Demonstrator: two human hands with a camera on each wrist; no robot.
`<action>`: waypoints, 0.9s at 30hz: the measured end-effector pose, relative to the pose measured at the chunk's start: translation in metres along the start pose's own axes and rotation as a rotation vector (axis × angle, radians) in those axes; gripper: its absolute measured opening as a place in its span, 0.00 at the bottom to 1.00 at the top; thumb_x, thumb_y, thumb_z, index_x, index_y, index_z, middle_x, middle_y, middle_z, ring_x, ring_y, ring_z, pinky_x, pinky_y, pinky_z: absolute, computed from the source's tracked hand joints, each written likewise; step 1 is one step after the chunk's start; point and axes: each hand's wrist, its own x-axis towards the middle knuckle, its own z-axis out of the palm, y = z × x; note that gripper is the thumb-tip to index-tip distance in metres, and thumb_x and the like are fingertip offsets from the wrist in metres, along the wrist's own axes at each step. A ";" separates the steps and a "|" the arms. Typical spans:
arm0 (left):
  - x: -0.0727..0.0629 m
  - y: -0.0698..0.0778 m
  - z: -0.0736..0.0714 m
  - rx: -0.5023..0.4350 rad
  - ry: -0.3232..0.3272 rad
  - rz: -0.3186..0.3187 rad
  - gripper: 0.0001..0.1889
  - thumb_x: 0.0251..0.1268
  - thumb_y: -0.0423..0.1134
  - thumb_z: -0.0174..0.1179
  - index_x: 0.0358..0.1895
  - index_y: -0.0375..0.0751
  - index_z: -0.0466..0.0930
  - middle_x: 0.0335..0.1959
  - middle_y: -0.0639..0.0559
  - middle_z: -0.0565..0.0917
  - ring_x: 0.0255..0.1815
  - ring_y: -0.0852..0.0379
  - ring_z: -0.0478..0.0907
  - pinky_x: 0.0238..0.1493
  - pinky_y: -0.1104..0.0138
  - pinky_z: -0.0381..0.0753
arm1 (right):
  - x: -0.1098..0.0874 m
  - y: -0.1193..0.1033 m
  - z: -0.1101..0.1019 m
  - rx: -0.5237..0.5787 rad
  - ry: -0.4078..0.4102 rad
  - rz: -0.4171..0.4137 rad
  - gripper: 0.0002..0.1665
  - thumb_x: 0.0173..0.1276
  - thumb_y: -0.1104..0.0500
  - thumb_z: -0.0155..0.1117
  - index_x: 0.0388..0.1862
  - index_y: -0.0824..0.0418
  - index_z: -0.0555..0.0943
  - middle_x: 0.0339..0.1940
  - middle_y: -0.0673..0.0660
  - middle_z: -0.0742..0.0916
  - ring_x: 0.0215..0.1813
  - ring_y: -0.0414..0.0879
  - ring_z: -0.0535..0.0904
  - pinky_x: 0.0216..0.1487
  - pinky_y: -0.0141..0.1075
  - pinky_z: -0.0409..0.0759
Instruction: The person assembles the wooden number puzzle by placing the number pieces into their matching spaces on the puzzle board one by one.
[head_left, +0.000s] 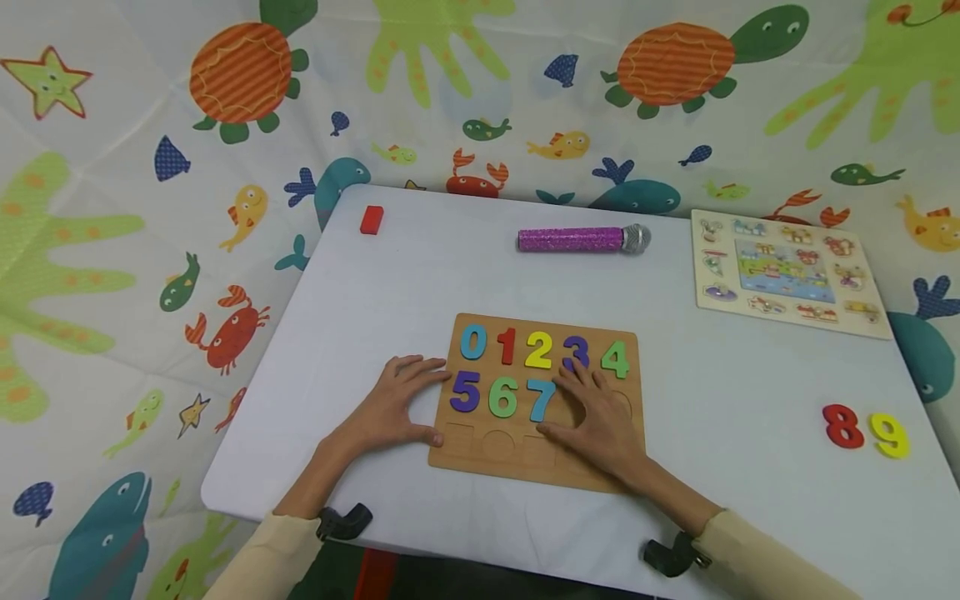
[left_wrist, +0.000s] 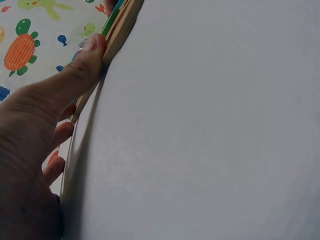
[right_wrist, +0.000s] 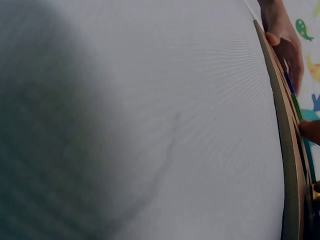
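A wooden number board (head_left: 480, 473) lies near the table's front edge, with colourful number pieces from 0 to 7 in its upper two rows. My left hand (head_left: 392, 406) rests at the board's left edge, its thumb (left_wrist: 92, 50) against the rim and its fingers loosely spread. Over the right half of the board is my right hand (head_left: 600, 423), fingers extended. Its thumb tip is just below the blue 7 (head_left: 541, 400), its index finger by that piece's upper right. Other fingertips overlap the purple 3 (head_left: 576, 351). The hand partly hides recesses at the right.
A red 8 (head_left: 843, 427) and a yellow 9 (head_left: 889, 435) lie at the right of the white table (head_left: 315, 333). Toward the back are a red block (head_left: 372, 220), a purple glittery microphone (head_left: 570, 240) and a picture puzzle board (head_left: 712, 302). A printed cloth hangs behind.
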 end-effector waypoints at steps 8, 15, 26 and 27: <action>0.001 0.002 0.000 0.001 0.002 0.011 0.51 0.37 0.69 0.74 0.70 0.55 0.71 0.74 0.58 0.64 0.76 0.47 0.48 0.69 0.41 0.58 | -0.002 0.002 -0.001 -0.001 0.009 -0.016 0.48 0.52 0.38 0.78 0.70 0.56 0.75 0.76 0.62 0.67 0.73 0.71 0.56 0.59 0.75 0.59; -0.002 -0.001 -0.001 0.001 0.007 0.002 0.50 0.38 0.69 0.74 0.70 0.54 0.71 0.74 0.58 0.64 0.76 0.47 0.48 0.68 0.42 0.59 | 0.002 0.008 -0.016 0.120 -0.013 -0.055 0.50 0.53 0.38 0.78 0.72 0.53 0.71 0.74 0.55 0.70 0.76 0.60 0.56 0.65 0.70 0.58; -0.001 0.000 -0.001 0.010 0.001 0.012 0.51 0.38 0.69 0.74 0.70 0.54 0.71 0.74 0.57 0.64 0.76 0.47 0.47 0.69 0.42 0.59 | -0.019 0.103 -0.139 0.063 -0.032 0.018 0.57 0.48 0.53 0.84 0.77 0.50 0.65 0.78 0.59 0.63 0.78 0.56 0.51 0.65 0.70 0.55; 0.000 0.000 -0.001 0.009 0.000 0.012 0.51 0.38 0.69 0.75 0.70 0.54 0.71 0.74 0.57 0.64 0.76 0.47 0.47 0.69 0.42 0.58 | -0.025 0.114 -0.153 0.051 -0.038 0.069 0.58 0.49 0.53 0.84 0.78 0.48 0.63 0.79 0.59 0.61 0.79 0.57 0.50 0.64 0.73 0.54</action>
